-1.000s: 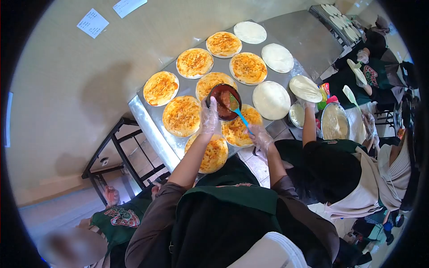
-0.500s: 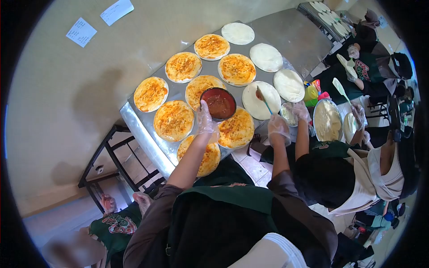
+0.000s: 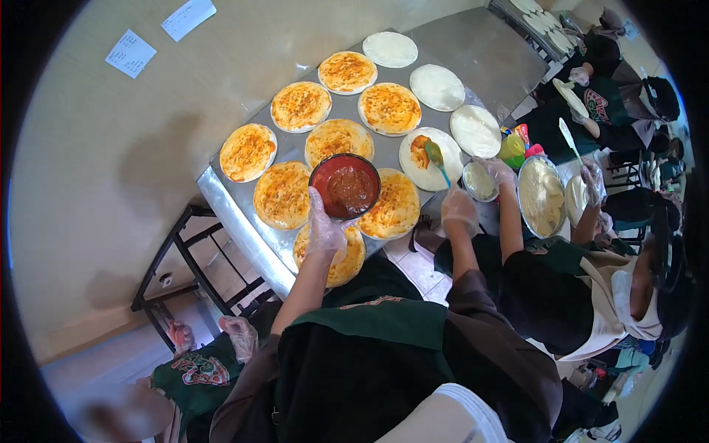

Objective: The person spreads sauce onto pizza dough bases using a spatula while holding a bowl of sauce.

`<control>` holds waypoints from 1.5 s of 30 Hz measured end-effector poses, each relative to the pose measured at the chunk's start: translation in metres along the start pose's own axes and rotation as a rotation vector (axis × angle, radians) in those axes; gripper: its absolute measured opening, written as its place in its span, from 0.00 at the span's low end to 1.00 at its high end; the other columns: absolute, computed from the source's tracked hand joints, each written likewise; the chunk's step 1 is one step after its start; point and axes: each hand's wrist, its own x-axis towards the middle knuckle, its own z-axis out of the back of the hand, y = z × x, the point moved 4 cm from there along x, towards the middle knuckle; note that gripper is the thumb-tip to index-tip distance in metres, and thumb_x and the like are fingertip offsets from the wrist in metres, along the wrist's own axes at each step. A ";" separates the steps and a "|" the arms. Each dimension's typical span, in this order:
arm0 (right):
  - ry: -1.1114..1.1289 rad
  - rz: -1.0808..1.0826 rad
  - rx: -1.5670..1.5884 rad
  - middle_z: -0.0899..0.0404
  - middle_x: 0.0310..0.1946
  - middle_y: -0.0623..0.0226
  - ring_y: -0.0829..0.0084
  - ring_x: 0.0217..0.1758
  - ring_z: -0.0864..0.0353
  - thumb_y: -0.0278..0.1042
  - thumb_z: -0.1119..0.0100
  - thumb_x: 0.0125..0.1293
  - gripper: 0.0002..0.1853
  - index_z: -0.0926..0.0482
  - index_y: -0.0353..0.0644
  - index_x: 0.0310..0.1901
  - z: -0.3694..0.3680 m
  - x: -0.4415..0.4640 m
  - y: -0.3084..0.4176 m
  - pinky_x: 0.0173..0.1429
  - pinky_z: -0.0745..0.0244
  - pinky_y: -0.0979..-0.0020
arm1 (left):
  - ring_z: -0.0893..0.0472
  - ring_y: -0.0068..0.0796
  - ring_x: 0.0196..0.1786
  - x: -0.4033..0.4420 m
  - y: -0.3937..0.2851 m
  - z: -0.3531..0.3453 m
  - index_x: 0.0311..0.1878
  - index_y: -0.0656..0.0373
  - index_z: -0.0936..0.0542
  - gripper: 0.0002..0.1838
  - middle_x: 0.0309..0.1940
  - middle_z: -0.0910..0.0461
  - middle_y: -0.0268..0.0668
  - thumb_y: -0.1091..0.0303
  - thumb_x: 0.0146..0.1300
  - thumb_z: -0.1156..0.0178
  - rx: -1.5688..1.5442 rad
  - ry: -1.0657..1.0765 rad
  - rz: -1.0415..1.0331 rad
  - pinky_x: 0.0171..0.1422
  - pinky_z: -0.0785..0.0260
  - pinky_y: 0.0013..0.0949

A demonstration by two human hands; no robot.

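My left hand (image 3: 326, 230), in a clear plastic glove, grips a dark-rimmed bowl (image 3: 319, 182) of red sauce (image 3: 348, 190), held above the sauced dough rounds. My gloved right hand (image 3: 459, 212) is closed round the handle of a spoon (image 3: 434, 155) with a blue-green handle. The spoon's head is over a pale dough round (image 3: 442, 174), beside a patch of orange-red sauce (image 3: 419, 151) on it. Below the bowl, a sauced dough round (image 3: 391, 210) is partly covered. Another sauced round (image 3: 341, 140) lies just behind the bowl.
Several sauced and plain rounds (image 3: 437, 87) lie on the metal table (image 3: 473, 44). At right, a co-worker's gloved hand (image 3: 499, 171) touches a small bowl (image 3: 481, 181), near a large bowl of pale cream (image 3: 541, 196). Another person's gloved hands (image 3: 240, 338) are at lower left.
A patch of sauce now lies on the pale round under the spoon, and the spoon's head has turned. The sauce bowl has shifted left and slightly nearer to me.
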 end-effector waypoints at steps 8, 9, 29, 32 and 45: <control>-0.055 0.037 0.147 0.16 0.33 0.53 0.50 0.40 0.15 0.41 0.55 0.74 0.16 0.16 0.49 0.45 0.016 0.010 0.010 0.43 0.22 0.50 | 0.30 0.50 0.71 -0.019 -0.011 0.004 0.77 0.46 0.44 0.44 0.72 0.35 0.44 0.25 0.68 0.61 -0.017 0.022 -0.043 0.68 0.30 0.60; -0.035 0.047 0.126 0.16 0.34 0.53 0.50 0.41 0.15 0.42 0.55 0.74 0.16 0.16 0.49 0.46 0.006 0.016 0.012 0.43 0.22 0.50 | 0.30 0.50 0.71 -0.020 -0.011 0.006 0.77 0.45 0.44 0.44 0.72 0.35 0.44 0.25 0.68 0.61 -0.018 0.021 -0.040 0.68 0.30 0.60; -0.057 0.203 0.093 0.14 0.34 0.57 0.54 0.40 0.14 0.38 0.48 0.65 0.12 0.14 0.50 0.40 0.038 -0.023 -0.020 0.44 0.21 0.55 | 0.32 0.48 0.72 -0.057 -0.021 0.007 0.77 0.43 0.43 0.42 0.74 0.37 0.41 0.26 0.69 0.61 -0.088 -0.066 -0.085 0.68 0.33 0.63; -0.082 0.238 0.091 0.14 0.37 0.58 0.55 0.43 0.14 0.38 0.47 0.65 0.11 0.15 0.52 0.43 0.050 -0.005 -0.002 0.47 0.22 0.55 | 0.31 0.48 0.72 -0.060 -0.019 0.008 0.77 0.43 0.42 0.41 0.73 0.36 0.40 0.27 0.69 0.61 -0.076 -0.075 -0.099 0.67 0.33 0.62; 0.143 0.380 0.099 0.14 0.38 0.55 0.57 0.44 0.13 0.37 0.49 0.65 0.15 0.13 0.54 0.47 0.066 0.056 -0.047 0.50 0.21 0.53 | 0.29 0.42 0.70 -0.048 -0.001 -0.049 0.75 0.47 0.39 0.39 0.71 0.33 0.39 0.31 0.71 0.58 -0.072 -0.229 -0.173 0.68 0.29 0.54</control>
